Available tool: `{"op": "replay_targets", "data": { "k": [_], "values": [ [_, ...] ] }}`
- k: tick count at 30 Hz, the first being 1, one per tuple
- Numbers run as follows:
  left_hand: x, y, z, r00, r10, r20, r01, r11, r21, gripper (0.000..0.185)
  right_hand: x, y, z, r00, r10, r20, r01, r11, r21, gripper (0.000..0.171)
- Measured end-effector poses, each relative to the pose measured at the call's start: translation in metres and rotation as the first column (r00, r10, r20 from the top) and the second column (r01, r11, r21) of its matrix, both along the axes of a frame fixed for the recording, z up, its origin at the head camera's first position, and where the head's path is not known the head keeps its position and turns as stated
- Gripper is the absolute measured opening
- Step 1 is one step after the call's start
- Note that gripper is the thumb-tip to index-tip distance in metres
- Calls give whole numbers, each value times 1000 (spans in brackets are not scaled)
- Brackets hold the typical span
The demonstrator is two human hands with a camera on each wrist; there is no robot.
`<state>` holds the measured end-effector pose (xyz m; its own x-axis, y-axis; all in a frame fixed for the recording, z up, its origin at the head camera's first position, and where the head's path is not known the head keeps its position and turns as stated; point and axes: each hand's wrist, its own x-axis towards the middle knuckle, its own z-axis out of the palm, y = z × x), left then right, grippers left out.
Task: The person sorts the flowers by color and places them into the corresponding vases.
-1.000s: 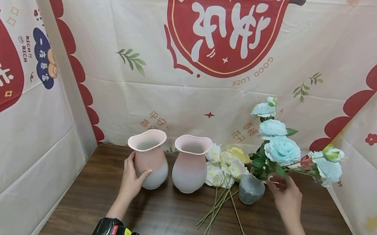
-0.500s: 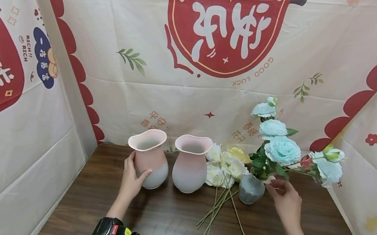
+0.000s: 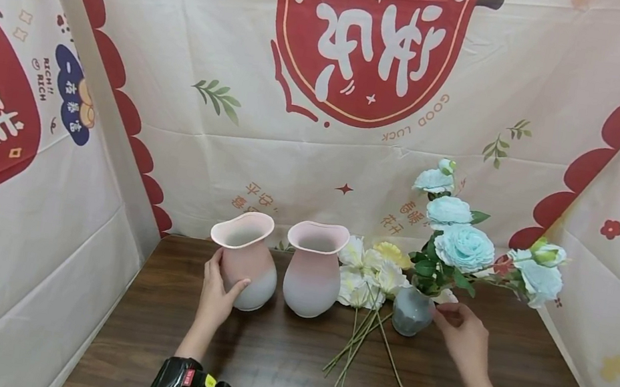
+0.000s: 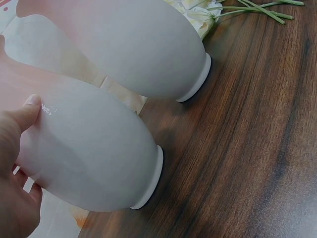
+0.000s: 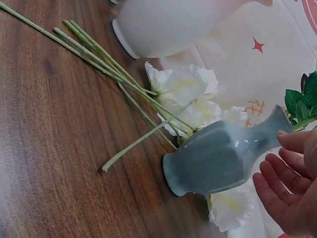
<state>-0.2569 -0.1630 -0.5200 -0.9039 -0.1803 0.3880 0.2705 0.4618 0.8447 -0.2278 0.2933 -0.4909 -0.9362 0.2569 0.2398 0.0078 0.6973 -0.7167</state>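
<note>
L hand [image 3: 217,299] w/ fingers curled round left pink vase [image 3: 258,280]; R hand [image 3: 465,336] at grey vase's neck [image 3: 414,313] on tabletop [image 3: 258,368], can't tell if fingers clamp; top-heavy blue blooms [image 3: 464,248] might topple it if nudged.

the head view looks forward and down over the dark brown wood-grain table [image 3: 258,368] toward the white, red-printed fabric backdrop [image 3: 302,168], from farthest away. the left wrist view looks, close and tilted sideways, at a pink-and-pale-grey round-bellied vase [image 4: 89,144]; the right wrist view faces, close and sideways, a small blue-grey faceted glazed vase [image 5: 213,153]. both wrist views share white-petalled flowers [image 5: 181,82] on green stems [image 5: 99,57].
</note>
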Motion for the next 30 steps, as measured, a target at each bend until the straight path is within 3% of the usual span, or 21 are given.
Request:
{"op": "replay_targets", "data": {
  "k": [7,30],
  "values": [
    [0,0,0,1000,-1,9,1,1000,5,89,1,-3,-8,1000,21,-21,-21,1000,2,29],
    [0,1,0,1000,9,-9,-9,1000,2,89,4,-23,-22,996,63,65,-63,998,-7,29]
  ]
}}
